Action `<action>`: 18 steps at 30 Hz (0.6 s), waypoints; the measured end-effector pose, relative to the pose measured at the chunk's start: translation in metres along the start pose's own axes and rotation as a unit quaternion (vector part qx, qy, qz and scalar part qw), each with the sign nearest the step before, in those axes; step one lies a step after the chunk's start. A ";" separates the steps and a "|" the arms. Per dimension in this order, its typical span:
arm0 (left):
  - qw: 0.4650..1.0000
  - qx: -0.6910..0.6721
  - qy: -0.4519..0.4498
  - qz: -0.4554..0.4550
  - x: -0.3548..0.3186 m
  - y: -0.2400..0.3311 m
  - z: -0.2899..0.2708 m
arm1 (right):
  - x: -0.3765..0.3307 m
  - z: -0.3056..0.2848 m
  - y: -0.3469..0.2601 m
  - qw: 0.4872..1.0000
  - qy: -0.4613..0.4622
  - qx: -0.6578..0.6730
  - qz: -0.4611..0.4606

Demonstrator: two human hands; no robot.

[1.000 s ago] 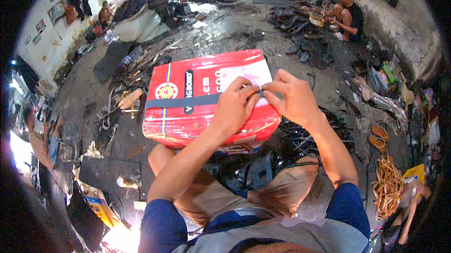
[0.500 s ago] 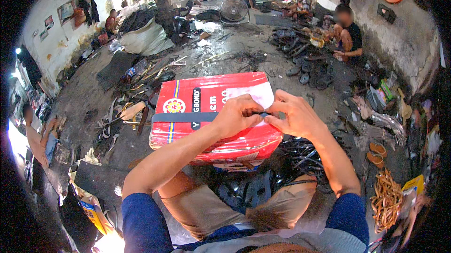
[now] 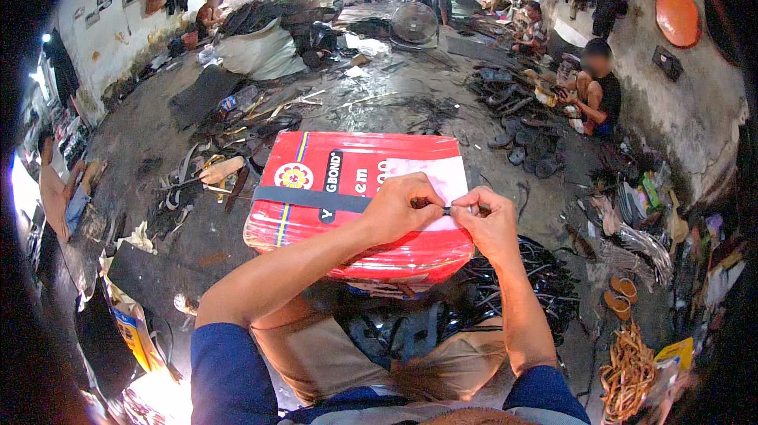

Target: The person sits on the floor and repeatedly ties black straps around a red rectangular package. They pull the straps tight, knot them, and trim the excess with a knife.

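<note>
A large red box [image 3: 426, 148] wrapped in shiny clear film sits before my knees. Along its top runs a flat black strap [image 3: 312, 199], going under my left hand. My left hand [image 3: 401, 205] is closed in a pinch over a pale sheet [image 3: 446, 174] on the box top. Opposite it, my right hand [image 3: 487, 223] pinches too, at the box's right part. A short dark strip [image 3: 447, 211] spans the small gap between the two sets of fingertips. Whether it is the strap's own end cannot be seen, since my left hand covers the join.
Thin black strips [image 3: 537, 287] lie heaped right of the box, by my knee. Tan strips [image 3: 626, 374] and brown sandals [image 3: 620, 299] are farther right. Dark footwear pieces [image 3: 525, 144] cover the floor ahead. A co-worker [image 3: 598, 93] sits at right; a fan [image 3: 414, 24] stands far off.
My view has shifted, so the room appears farther right. Both hands sit slightly lower over the box, and the dark strip between my fingertips shows more plainly. Both pinches stay closed.
</note>
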State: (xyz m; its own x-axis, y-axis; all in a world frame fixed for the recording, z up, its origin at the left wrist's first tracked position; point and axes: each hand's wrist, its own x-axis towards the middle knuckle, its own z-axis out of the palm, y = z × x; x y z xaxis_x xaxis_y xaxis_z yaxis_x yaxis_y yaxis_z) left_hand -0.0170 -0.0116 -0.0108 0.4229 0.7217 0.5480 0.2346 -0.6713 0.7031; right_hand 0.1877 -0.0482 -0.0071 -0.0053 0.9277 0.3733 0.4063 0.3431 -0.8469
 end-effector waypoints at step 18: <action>0.998 0.009 -0.010 0.058 0.021 0.007 0.021 | -0.005 0.000 0.024 0.997 0.021 0.061 0.031</action>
State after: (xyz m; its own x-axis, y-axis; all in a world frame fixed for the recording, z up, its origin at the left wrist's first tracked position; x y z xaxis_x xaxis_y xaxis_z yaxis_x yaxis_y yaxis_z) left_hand 0.0118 -0.0044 -0.0036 0.4654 0.6356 0.6160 0.1994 -0.7533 0.6267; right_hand 0.1971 -0.0445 -0.0295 0.0547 0.9417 0.3321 0.2904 0.3032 -0.9076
